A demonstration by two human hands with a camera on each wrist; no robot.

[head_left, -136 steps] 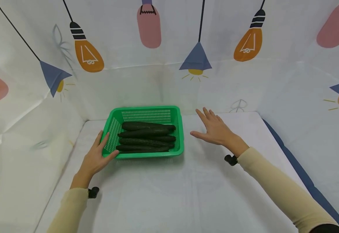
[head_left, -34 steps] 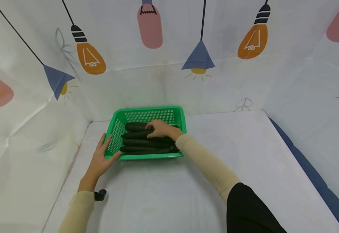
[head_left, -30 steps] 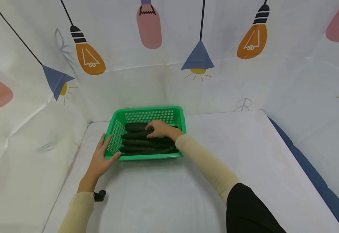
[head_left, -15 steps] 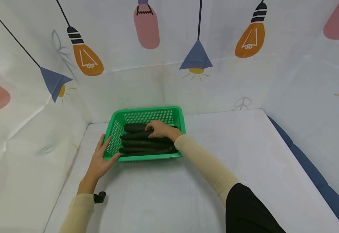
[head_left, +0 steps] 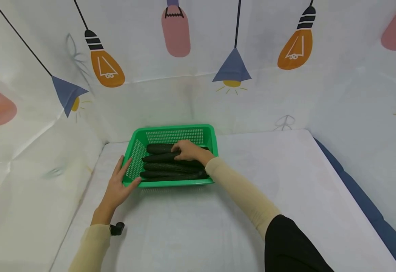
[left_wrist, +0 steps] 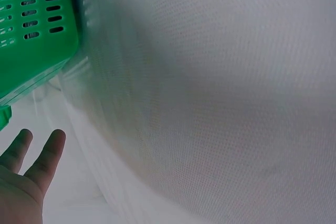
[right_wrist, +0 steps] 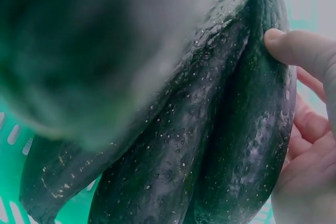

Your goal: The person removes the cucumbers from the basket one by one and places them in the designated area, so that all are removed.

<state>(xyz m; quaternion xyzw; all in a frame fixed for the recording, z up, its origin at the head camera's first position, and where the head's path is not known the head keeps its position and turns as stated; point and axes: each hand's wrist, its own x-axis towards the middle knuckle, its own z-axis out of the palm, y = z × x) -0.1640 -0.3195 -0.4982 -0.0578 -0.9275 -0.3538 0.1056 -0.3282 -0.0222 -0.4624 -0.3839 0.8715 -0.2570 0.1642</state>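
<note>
Head cam: right hand [head_left: 188, 150] in green basket [head_left: 206, 133], fingers curled round a cucumber [head_left: 159, 157] 2nd from the back. Left hand [head_left: 118, 186] flat, fingers straight, w/ thumb against basket's front-left corner on white table [head_left: 286, 181].

Three views, one basket

From head height we looked down on the green basket [head_left: 170, 130]; our left wrist view caught its corner, our right pressed close against the cucumbers [right_wrist: 220, 145] being gripped.

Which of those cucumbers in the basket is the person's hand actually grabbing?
The right hand grips the second cucumber from the back; the other cucumbers lie untouched.
</note>
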